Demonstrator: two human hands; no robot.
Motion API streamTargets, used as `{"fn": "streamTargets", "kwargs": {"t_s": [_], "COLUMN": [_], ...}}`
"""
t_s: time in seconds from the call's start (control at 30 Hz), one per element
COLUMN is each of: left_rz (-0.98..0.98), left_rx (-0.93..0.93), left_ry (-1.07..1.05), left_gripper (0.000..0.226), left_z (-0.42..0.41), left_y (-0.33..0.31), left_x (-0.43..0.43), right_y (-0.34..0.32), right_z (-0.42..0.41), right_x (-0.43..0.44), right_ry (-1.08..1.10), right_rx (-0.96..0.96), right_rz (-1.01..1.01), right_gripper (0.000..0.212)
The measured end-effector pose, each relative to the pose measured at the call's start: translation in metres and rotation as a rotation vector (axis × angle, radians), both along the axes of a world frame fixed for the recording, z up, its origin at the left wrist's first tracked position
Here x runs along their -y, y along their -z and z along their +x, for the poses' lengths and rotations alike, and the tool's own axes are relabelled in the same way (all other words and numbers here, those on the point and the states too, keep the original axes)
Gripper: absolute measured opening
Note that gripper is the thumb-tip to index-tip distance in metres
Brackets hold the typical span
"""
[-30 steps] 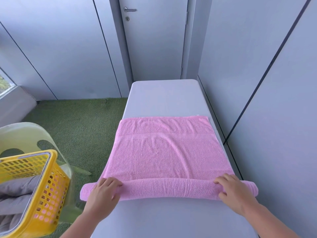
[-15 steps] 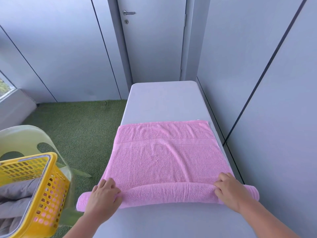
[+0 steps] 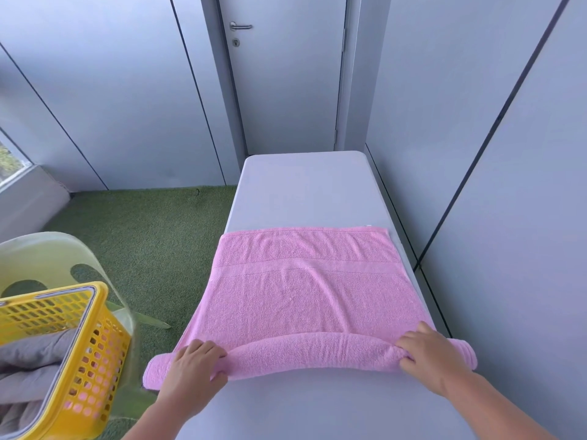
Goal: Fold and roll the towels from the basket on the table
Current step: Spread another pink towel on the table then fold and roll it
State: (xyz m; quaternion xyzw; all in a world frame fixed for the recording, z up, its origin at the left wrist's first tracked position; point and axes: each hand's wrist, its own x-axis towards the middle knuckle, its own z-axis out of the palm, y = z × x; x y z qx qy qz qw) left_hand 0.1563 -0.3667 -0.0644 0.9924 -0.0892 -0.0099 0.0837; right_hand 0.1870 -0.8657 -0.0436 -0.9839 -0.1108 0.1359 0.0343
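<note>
While pressed flat across the grey table (image 3: 305,192), pink towel (image 3: 305,293) partly rolled: near edge wound into a thick roll at 6 o'clock, far edge still flat toward 12 o'clock, both roll ends hanging just past the table sides. Left hand (image 3: 190,366) curled over the roll near its 8 o'clock end, fingers (image 3: 206,349) bent on top of it, thumb tucked at its near side, gripping terry. Right hand (image 3: 428,354) curled over the roll near the 4 o'clock end, fingers (image 3: 409,342) narrow together and pinching the cloth. Yellow basket (image 3: 95,360) off the table at 8 o'clock, grey towels (image 3: 35,360) heaped inside, resting on a pale green chair (image 3: 47,252). Green turf floor (image 3: 152,242) at 9 o'clock; closed grey door (image 3: 286,74) at 12 o'clock.
</note>
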Motion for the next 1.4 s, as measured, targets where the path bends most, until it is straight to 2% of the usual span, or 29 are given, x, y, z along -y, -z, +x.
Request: {"fn": "streamTargets", "kwargs": {"t_s": [0.07,0.17,0.23,0.27,0.3,0.37,0.47,0.57,0.6,0.67,0.77,0.97,1.07,1.17,1.27,1.3,1.4], "left_rz": [0.016,0.058,0.075,0.059,0.024,-0.042,-0.087,-0.082,-0.058,-0.006,0.005,0.035,0.018,-0.045,0.008,0.030,0.071], "left_rx": [0.024,0.021,0.039,0.058,0.060,0.069,0.080,0.028,0.001,-0.040,-0.011,0.092,0.119,0.127,0.061,0.029,0.000], "left_ry": [0.007,-0.019,-0.070,-0.084,-0.091,-0.082,-0.046,-0.017,0.002,0.014,-0.012,-0.028,-0.102,-0.107,-0.061,-0.043,-0.034], "left_gripper": [0.018,0.029,0.024,0.020,0.022,0.020,0.021,0.021,0.028,0.039,0.027,0.021,0.027,0.035,0.044,0.048,0.043], "left_z": [0.002,0.005,0.006,0.007,0.007,0.007,0.006,0.002,0.001,0.000,0.003,0.003,0.004,0.003,0.000,-0.001,0.002], "left_y": [0.001,0.003,0.001,0.001,-0.001,-0.001,0.003,0.002,0.002,0.002,0.004,0.003,-0.002,-0.001,0.003,0.002,0.000], "left_x": [0.000,-0.003,-0.001,0.000,0.001,0.000,-0.003,-0.004,-0.005,-0.006,-0.003,0.000,0.000,-0.001,-0.004,-0.005,-0.006], "right_y": [-0.002,0.003,0.005,0.005,0.004,0.002,-0.002,0.001,0.000,0.001,-0.002,0.006,0.013,0.012,0.008,0.008,0.009], "right_z": [0.002,0.003,0.000,-0.001,-0.001,-0.002,-0.005,-0.008,-0.008,-0.008,-0.003,-0.002,-0.004,-0.006,-0.012,-0.014,-0.012], "right_x": [-0.001,0.002,0.004,0.003,0.002,0.000,0.000,0.005,0.004,0.001,-0.004,0.005,0.010,0.011,0.010,0.008,0.005], "right_ry": [0.004,0.042,0.055,0.077,0.098,0.117,0.065,-0.021,-0.037,-0.048,-0.065,-0.001,0.069,0.033,-0.042,-0.054,-0.034], "right_rx": [-0.057,-0.067,-0.036,0.008,0.064,0.119,0.095,0.059,0.071,0.094,0.008,-0.007,0.110,0.167,0.135,0.145,0.162], "right_rz": [0.000,0.030,0.053,0.084,0.115,0.158,0.161,0.078,0.049,-0.015,-0.027,0.077,0.172,0.211,0.127,0.096,0.068], "right_gripper": [0.033,0.051,0.046,0.035,0.024,0.018,0.017,0.043,0.047,0.039,0.027,0.045,0.022,0.015,0.044,0.048,0.032]}}
